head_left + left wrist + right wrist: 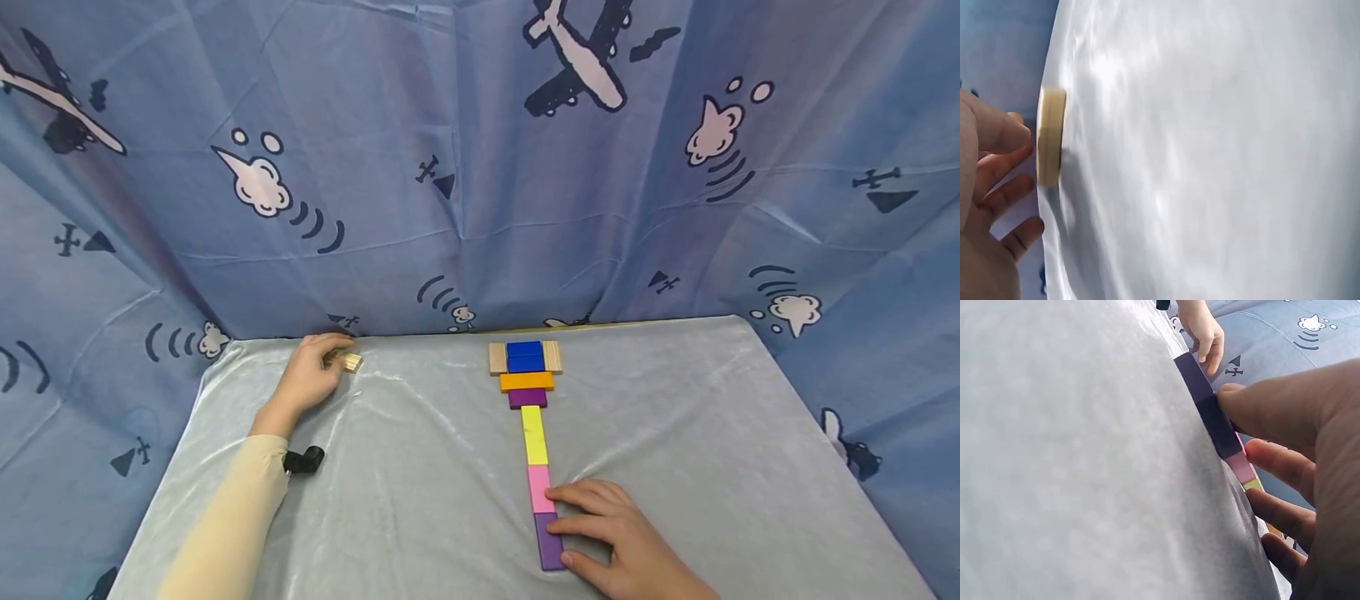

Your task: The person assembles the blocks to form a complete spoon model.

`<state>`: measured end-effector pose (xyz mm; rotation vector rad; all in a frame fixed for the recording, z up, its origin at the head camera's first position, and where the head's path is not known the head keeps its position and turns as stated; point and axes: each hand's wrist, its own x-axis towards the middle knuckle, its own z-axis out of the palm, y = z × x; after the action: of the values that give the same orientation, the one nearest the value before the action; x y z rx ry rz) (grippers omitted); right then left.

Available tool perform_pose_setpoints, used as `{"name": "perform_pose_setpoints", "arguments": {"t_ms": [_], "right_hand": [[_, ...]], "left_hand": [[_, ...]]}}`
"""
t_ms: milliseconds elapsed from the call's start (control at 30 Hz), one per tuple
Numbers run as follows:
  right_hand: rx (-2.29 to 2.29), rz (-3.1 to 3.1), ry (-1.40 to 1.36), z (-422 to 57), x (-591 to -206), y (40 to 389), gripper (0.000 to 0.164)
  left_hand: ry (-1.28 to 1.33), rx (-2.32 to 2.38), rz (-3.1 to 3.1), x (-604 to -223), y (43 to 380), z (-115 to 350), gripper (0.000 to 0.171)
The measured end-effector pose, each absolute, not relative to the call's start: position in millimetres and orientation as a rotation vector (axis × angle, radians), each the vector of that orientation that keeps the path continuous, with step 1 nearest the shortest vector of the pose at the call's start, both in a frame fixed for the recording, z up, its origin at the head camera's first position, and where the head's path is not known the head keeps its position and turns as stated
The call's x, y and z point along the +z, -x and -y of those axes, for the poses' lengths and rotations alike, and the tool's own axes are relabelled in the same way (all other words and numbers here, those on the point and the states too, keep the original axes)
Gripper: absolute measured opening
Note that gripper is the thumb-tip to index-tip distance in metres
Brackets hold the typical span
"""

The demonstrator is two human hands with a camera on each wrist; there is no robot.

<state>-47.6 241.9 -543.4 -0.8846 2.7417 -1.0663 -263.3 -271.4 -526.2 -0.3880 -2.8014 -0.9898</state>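
Note:
At the table's far left edge, my left hand (311, 371) reaches over a pale wooden block (350, 362). In the left wrist view the thumb and bent fingers lie close beside this block (1051, 137), without a visible grip. My right hand (618, 537) rests along the near end of a row of blocks. Its fingertips touch the right sides of a pink block (541, 489) and a purple block (549, 542), with the thumb by the purple one. Further up the row lie a yellow block (534, 435), a dark purple block (528, 398) and an orange block (527, 382).
Two blue blocks (525, 357) lie at the row's far end, between natural wooden blocks (498, 358). A grey cloth (420, 483) with creases covers the table. Blue printed curtains (390, 208) hang behind and at both sides.

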Motion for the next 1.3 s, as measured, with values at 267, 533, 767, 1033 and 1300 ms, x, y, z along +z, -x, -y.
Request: {"name": "perform_pose_setpoints", "arguments": {"t_ms": [267,533,767,1033,1300], "right_hand": [[-1.074,-2.749,0.907,-242.7,-543.4,48.3,0.028],[-1.076,-2.723,0.893,-242.2,-543.9,48.5,0.027],[-1.074,-2.718,0.847,-242.7,-542.0,46.8,0.027],[-1.074,-2.742,0.885,-244.0,-544.1,46.3,0.029],[-1.085,-2.751,0.925,-245.8,-545.5,45.7,0.029]], "left_hand": [[0.424,-1.009,2.798,-530.2,259.2,294.3,0.035],[0.433,-1.001,2.792,-531.5,252.4,301.7,0.029],[0.413,-1.005,2.783,-533.6,252.4,301.6,0.026],[0.389,-1.104,2.750,-527.1,251.8,286.9,0.025],[0.515,-1.103,2.699,-518.7,261.4,249.5,0.023]]}}
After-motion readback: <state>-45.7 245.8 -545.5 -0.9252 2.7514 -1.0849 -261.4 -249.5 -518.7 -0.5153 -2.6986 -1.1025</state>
